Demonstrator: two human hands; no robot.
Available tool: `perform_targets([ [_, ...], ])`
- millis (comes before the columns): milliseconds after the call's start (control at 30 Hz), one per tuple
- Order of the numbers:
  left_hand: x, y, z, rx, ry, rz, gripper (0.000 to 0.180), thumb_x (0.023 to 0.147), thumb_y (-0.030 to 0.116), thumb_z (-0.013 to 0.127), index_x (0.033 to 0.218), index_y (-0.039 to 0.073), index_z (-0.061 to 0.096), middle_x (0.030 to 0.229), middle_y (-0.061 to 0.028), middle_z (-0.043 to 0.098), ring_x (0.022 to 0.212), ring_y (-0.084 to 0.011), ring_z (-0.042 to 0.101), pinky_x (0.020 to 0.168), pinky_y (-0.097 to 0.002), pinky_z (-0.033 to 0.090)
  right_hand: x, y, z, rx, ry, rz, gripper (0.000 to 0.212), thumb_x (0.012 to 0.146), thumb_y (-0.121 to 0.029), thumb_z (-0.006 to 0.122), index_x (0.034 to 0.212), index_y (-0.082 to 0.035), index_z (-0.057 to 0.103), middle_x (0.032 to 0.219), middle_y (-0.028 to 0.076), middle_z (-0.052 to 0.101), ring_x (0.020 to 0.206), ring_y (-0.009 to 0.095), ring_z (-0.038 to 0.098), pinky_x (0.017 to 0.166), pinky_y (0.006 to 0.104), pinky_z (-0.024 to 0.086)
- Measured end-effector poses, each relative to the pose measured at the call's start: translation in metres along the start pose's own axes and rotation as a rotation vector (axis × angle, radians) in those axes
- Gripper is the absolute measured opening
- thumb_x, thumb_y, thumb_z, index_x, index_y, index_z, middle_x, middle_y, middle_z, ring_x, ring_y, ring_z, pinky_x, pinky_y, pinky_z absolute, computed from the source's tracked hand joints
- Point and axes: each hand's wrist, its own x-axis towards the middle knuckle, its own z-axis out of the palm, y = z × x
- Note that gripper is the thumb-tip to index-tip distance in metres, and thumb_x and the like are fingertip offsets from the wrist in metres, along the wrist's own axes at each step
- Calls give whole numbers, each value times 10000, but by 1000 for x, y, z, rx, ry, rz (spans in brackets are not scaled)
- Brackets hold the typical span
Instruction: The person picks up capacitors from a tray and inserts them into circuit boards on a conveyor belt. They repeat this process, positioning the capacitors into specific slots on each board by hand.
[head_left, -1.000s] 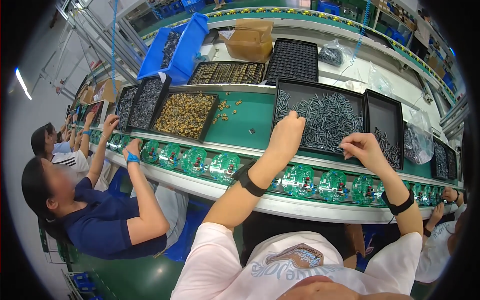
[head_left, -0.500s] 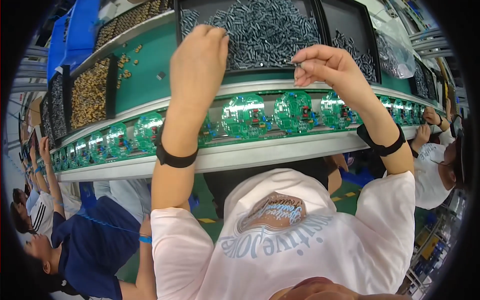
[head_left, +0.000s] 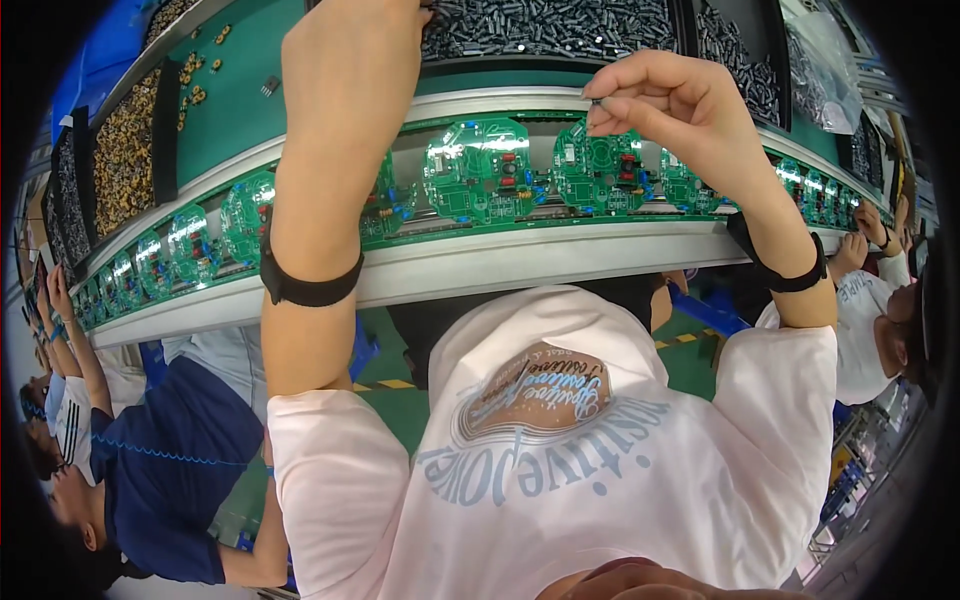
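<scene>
My right hand (head_left: 680, 110) pinches a small dark electronic component (head_left: 596, 101) between thumb and fingertips. It is held over the rail's far edge, just above a green circuit board (head_left: 601, 180) with red, blue and black parts. My left hand (head_left: 350, 70) is curled at the left end of a black tray (head_left: 520, 66) of small dark cylindrical components (head_left: 560, 28). The upper picture edge cuts off most of its fingers, so what they hold is hidden. A black band circles each wrist.
Circuit boards run left and right along a metal rail (head_left: 480, 272). A tray of gold-coloured components (head_left: 125, 145) stands at left, with loose ones on the green mat (head_left: 235, 100). Another dark-component tray (head_left: 738, 60) and a clear bag (head_left: 825, 75) are at right. Co-workers sit on both sides.
The view has shifted, so trays and boards sit higher. My right hand has come from the tray's front edge to over the rail, still pinching the component. My left hand stays by the tray.
</scene>
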Motion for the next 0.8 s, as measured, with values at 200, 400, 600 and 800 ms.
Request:
perform_targets([
  [200, 1, 2, 0, 29, -14, 23, 50, 875, 78, 697, 917, 51, 694, 859, -111, 654, 871, -330, 668, 785, -424, 538, 0, 2, 1, -118, 9, 15, 177, 1015, -12, 634, 1174, 50, 679, 1054, 100, 735, 1002, 164, 738, 934, 294, 604],
  [400, 0, -1, 4, -33, 62, 41, 48, 885, 73, 686, 926, 48, 690, 866, -125, 666, 867, -341, 672, 770, -436, 538, 10, -2, 13, -108, 10, 20, 161, 1018, -17, 631, 1152, 58, 679, 1049, 94, 736, 999, 162, 738, 929, 290, 606],
  [600, 0, -1, 6, -43, 135, 85, 59, 906, 76, 665, 951, 45, 687, 879, -137, 676, 876, -355, 673, 770, -449, 535, 24, 2, 32, -188, -50, 48, 144, 1009, -30, 649, 1132, 37, 678, 1016, 76, 740, 974, 140, 735, 884, 281, 606],
  [800, -1, 5, -10, -68, 151, 81, 71, 924, 83, 651, 947, 25, 685, 878, -142, 671, 880, -360, 670, 770, -456, 531, 39, 2, 53, -685, -95, -244, 129, 970, -50, 686, 1091, -7, 676, 977, 71, 717, 857, 181, 738, 760, 293, 590],
])
